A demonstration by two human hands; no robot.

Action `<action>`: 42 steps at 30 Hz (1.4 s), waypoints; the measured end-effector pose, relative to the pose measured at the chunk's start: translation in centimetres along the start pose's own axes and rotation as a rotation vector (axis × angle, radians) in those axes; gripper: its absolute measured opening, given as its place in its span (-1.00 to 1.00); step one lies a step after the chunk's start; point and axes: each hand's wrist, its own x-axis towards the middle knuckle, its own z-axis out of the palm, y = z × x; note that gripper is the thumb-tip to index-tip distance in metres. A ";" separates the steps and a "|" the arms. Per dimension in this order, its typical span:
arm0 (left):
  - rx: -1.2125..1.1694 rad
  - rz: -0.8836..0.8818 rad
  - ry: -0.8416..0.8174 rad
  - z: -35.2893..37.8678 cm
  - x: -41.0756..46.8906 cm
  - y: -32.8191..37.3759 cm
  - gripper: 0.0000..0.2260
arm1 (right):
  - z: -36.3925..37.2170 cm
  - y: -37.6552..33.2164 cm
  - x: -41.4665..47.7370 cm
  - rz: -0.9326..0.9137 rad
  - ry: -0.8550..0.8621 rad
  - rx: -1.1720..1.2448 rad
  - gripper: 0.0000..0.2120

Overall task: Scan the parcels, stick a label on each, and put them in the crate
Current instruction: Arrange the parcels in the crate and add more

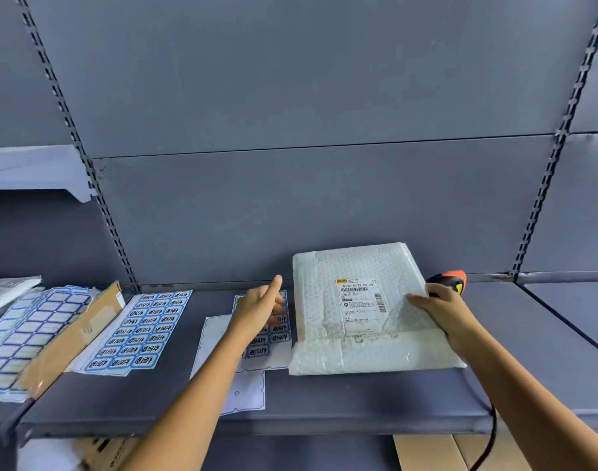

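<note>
A white bubble-wrap parcel (365, 311) lies flat on the grey shelf (324, 402), its printed shipping label (360, 302) facing up. My right hand (443, 314) rests on the parcel's right edge, fingers spread on the wrap. My left hand (260, 309) hovers over a partly used sheet of blue stickers (268, 338) just left of the parcel, index finger raised and the other fingers curled down at the sheet. An orange and black scanner (450, 282) lies behind my right hand, its black cable (491, 433) trailing over the shelf's front edge.
A full blue sticker sheet (141, 331) lies further left, beside a cardboard piece (73, 338) and more sticker sheets (22, 331). Used backing paper (246, 389) lies near the front edge. Cardboard boxes (433, 453) show below the shelf.
</note>
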 end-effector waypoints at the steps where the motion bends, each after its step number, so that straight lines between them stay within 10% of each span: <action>1: 0.000 -0.004 0.019 -0.4 0.0 -0.1 -0.55 | -0.2 0.2 -0.2 0.016 -0.006 -0.011 -0.98; 14: 0.200 0.004 0.089 -3.2 -1.0 -3.5 -0.78 | 1.1 1.5 -0.5 0.043 0.089 -0.932 -0.73; 18: 0.339 0.029 0.091 -4.0 -1.8 -4.5 -0.86 | 4.7 -0.4 -1.3 -0.201 0.124 -1.205 -0.65; 22: 0.431 0.085 0.011 -4.1 -3.6 -5.0 -0.97 | 12.2 -2.7 -3.4 -0.313 -0.247 -0.766 -0.69; 26: 0.586 0.104 -0.146 -3.3 -4.9 -5.7 -0.51 | 18.4 -2.7 -5.7 -0.121 -0.545 -0.524 -0.78; 36: 0.671 0.165 -0.047 -2.5 -5.9 -7.4 -0.39 | 22.7 1.9 -2.7 0.148 -0.370 -0.586 -0.57; 42: 0.513 0.238 0.026 -2.3 -6.2 -8.1 -0.46 | 22.6 2.3 -2.9 0.285 -0.305 -0.082 -0.70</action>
